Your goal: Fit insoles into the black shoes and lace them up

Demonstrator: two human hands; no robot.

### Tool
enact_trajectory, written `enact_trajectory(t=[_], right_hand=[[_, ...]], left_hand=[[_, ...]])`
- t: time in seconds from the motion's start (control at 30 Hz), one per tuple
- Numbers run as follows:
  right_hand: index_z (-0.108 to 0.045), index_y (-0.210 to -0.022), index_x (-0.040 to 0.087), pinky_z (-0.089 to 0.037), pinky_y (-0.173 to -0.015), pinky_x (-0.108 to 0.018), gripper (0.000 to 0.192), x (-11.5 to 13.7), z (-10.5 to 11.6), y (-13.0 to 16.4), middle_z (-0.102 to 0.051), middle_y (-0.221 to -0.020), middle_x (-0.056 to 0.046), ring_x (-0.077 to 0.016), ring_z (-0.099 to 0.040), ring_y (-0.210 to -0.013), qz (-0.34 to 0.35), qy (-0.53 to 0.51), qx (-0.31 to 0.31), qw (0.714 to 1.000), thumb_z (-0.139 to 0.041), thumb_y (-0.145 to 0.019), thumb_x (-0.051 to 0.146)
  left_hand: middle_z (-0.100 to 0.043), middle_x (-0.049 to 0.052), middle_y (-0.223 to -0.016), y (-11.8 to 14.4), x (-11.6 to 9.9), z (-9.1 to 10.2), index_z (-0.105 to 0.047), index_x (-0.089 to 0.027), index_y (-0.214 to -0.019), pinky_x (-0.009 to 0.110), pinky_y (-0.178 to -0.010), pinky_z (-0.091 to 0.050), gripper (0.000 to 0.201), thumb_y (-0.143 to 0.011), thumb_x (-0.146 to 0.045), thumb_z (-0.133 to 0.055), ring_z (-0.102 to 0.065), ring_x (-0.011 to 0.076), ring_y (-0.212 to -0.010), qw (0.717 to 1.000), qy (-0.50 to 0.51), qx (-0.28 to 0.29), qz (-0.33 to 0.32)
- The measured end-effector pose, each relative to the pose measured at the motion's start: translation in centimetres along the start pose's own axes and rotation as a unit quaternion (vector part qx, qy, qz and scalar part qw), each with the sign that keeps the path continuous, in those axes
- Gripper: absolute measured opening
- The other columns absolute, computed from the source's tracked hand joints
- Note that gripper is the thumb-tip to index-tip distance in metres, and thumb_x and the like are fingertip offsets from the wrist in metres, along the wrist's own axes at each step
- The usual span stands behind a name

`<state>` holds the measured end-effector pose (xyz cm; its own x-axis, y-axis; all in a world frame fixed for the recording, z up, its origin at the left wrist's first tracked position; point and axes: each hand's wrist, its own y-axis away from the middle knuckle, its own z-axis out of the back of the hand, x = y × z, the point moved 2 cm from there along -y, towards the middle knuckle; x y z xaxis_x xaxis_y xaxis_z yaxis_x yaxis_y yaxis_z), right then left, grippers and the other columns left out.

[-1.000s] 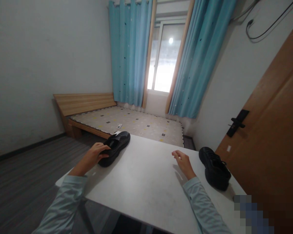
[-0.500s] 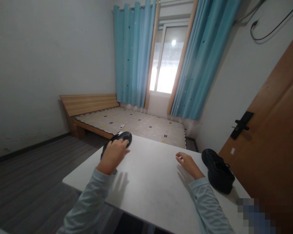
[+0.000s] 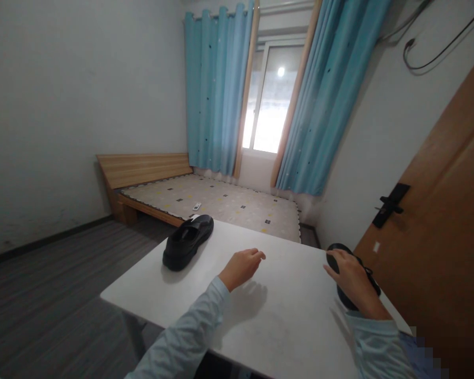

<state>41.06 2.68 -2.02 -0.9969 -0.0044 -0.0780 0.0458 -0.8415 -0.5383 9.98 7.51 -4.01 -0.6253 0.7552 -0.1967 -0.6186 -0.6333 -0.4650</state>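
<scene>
A black slip-on-looking shoe (image 3: 187, 242) lies at the left part of the white table (image 3: 284, 295). Over the middle of the tabletop is my left hand (image 3: 243, 267), fingers bent loosely, holding nothing; its shadow falls on the surface below. On the right side, a black lace-up shoe (image 3: 344, 299) is partly covered by my right hand (image 3: 351, 279). That hand is open above the shoe, thumb apart from the fingers. Whether it touches the shoe I cannot tell.
Beyond the table stands a bed (image 3: 237, 202) with a patterned mattress and a small white remote (image 3: 197, 206) on it. Blue curtains (image 3: 221, 95) hang by the window. A wooden door (image 3: 430, 210) with a black handle is close on the right.
My left hand has left the left shoe and moved right over the table's middle. My right hand has moved right, from the tabletop to over the right shoe. Both shoes stay put.
</scene>
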Motion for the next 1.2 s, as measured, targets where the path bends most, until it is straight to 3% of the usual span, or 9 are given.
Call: enact_trajectory(t=[0.17, 0.3, 0.63, 0.8, 0.9, 1.2], right_hand=[[-0.054, -0.111, 0.011, -0.045, -0.081, -0.041, 0.039, -3.5, -0.2, 2.5, -0.061, -0.109, -0.016, -0.0305, -0.057, -0.098, -0.04, 0.068, 0.01, 0.997, -0.051, -0.077, 0.03], [-0.051, -0.113, 0.009, -0.046, -0.078, -0.039, 0.042, -4.8, -1.3, 3.9, -0.061, -0.106, -0.018, -0.0302, -0.059, -0.096, -0.047, 0.065, 0.037, 0.996, -0.05, -0.076, 0.03], [-0.049, -0.112, 0.013, -0.046, -0.067, -0.037, 0.04, -5.0, -2.2, 5.3, -0.066, -0.093, -0.016, -0.0292, -0.063, -0.085, -0.124, 0.05, 0.103, 0.986, -0.05, -0.076, 0.029], [-0.055, -0.102, 0.014, -0.044, -0.064, -0.034, 0.027, -5.7, -2.0, 5.4, -0.067, -0.082, -0.014, -0.0275, -0.065, -0.077, -0.1, 0.052, 0.12, 0.986, -0.05, -0.076, 0.023], [-0.056, -0.101, 0.017, -0.042, -0.06, -0.032, 0.026, -5.2, -1.2, 5.1, -0.068, -0.082, -0.012, -0.0277, -0.066, -0.077, -0.119, 0.065, 0.137, 0.981, -0.051, -0.078, 0.025], [-0.059, -0.099, 0.019, -0.04, -0.068, -0.035, 0.024, -2.5, 0.0, 3.8, -0.069, -0.083, -0.01, -0.0273, -0.065, -0.081, -0.122, 0.103, 0.081, 0.984, -0.052, -0.078, 0.029]], left_hand=[[-0.064, 0.002, -0.096, 0.4, 0.9, -0.6, -0.058, -0.022, -0.103, 0.023, -0.074, -0.047, 0.028, -0.087, -0.012, -0.037, -0.062, 0.0139, -0.084, 1.0, 0.027, 0.008, 0.008], [-0.064, 0.003, -0.097, 0.5, 1.2, -0.4, -0.058, -0.022, -0.102, 0.023, -0.075, -0.047, 0.029, -0.086, -0.011, -0.037, -0.062, 0.0135, -0.083, 0.999, 0.047, 0.008, 0.01], [-0.064, 0.004, -0.098, 0.9, 1.6, -0.4, -0.059, -0.022, -0.102, 0.024, -0.076, -0.047, 0.028, -0.086, -0.012, -0.038, -0.062, 0.0139, -0.083, 0.998, 0.052, 0.032, 0.03], [-0.064, 0.004, -0.098, 1.0, 1.9, -0.5, -0.059, -0.022, -0.101, 0.024, -0.075, -0.047, 0.028, -0.086, -0.013, -0.038, -0.062, 0.0146, -0.084, 0.998, 0.049, 0.041, 0.03], [-0.064, 0.004, -0.099, 1.1, 2.0, -0.6, -0.059, -0.022, -0.101, 0.025, -0.076, -0.047, 0.028, -0.086, -0.012, -0.039, -0.062, 0.0147, -0.084, 0.997, 0.048, 0.043, 0.032], [-0.064, 0.003, -0.098, 1.4, 2.3, -0.6, -0.059, -0.022, -0.101, 0.024, -0.075, -0.047, 0.027, -0.085, -0.013, -0.039, -0.062, 0.0146, -0.082, 0.998, 0.047, 0.04, 0.028]])
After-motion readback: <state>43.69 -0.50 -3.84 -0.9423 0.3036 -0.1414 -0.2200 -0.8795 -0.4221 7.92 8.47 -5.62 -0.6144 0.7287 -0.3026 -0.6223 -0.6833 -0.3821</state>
